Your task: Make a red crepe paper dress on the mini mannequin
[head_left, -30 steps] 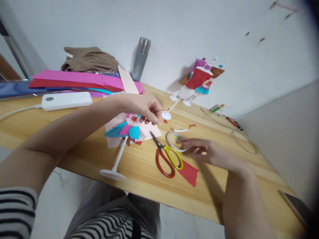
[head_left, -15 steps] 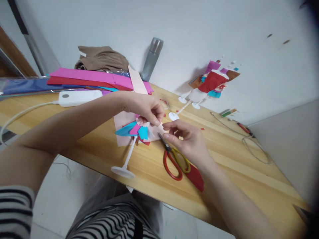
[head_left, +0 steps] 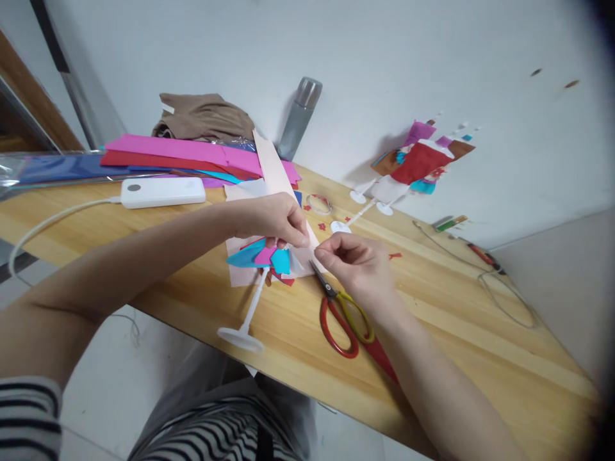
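Observation:
My left hand (head_left: 281, 221) is closed in a pinch above a small white doll stand (head_left: 252, 304) dressed in blue and magenta pieces (head_left: 264, 255). Whatever its fingertips hold is hidden or too small to make out. Close by on the right, my right hand (head_left: 358, 259) has thumb and forefinger pressed together; what lies between them cannot be made out. Scissors (head_left: 336, 314) with one red and one yellow handle lie just below it, blades toward my left hand. Pale pink sheets (head_left: 240, 192) lie beneath the stand's upper part.
Magenta, red and blue sheets (head_left: 177, 150) are stacked at the back left, near brown cloth (head_left: 206, 115) and a grey flask (head_left: 300, 118). A white device (head_left: 163, 192) has a cable. Dressed stands (head_left: 413, 163) are at the back right. A red strip (head_left: 382, 358) lies beside my right forearm.
My right hand's thumb and forefinger have come together. My left hand now covers the pale ruffled piece that showed beneath it. The whole view has shifted slightly.

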Available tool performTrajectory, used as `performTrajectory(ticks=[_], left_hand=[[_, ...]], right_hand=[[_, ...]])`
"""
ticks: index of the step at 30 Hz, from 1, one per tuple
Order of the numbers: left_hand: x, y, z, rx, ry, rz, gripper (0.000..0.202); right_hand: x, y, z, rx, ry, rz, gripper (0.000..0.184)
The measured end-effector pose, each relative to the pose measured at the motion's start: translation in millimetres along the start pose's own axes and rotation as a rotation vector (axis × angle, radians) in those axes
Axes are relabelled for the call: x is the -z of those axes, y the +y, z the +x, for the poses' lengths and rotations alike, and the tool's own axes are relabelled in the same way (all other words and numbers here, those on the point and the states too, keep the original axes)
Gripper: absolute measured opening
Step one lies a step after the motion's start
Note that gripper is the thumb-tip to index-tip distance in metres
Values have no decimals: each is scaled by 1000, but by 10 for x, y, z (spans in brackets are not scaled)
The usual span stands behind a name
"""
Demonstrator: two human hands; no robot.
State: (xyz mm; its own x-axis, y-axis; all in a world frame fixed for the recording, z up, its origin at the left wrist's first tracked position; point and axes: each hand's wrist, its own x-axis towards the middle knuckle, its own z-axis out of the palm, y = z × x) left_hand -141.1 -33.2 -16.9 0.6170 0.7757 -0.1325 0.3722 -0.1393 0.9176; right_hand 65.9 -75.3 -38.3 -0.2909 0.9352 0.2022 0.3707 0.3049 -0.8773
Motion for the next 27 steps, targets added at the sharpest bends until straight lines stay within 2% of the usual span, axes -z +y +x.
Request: performTrajectory(ticks=[3,6,9,12,15,19,22,27], left_hand=[[53,49,-111,35,48,121,19],[105,78,-198,-15,246,169,28],[64,58,-210,-135,374,201,20],[-68,12,-176,-262,382,280,15],[-188,-13,-155,-319,376,317,14],[-240,13,-179,-321,315,269,5],[-239,32,-198,-312,267,248,9],[-209,-14,-163,-291,258,249,6]], right_hand=[[14,22,-19,48,36,-88,19],[29,52,-32,45,34,-110,19],[38,54,-40,58,3,-135,19],[45,27,-42,122,-22,-194,19],[56,-5,-39,197,-49,-244,18],[66,-28,-33,269,-104,-286,20],[69,-29,-30,303,-129,-306,20],[74,-34,-35,318,-156,-339,20]])
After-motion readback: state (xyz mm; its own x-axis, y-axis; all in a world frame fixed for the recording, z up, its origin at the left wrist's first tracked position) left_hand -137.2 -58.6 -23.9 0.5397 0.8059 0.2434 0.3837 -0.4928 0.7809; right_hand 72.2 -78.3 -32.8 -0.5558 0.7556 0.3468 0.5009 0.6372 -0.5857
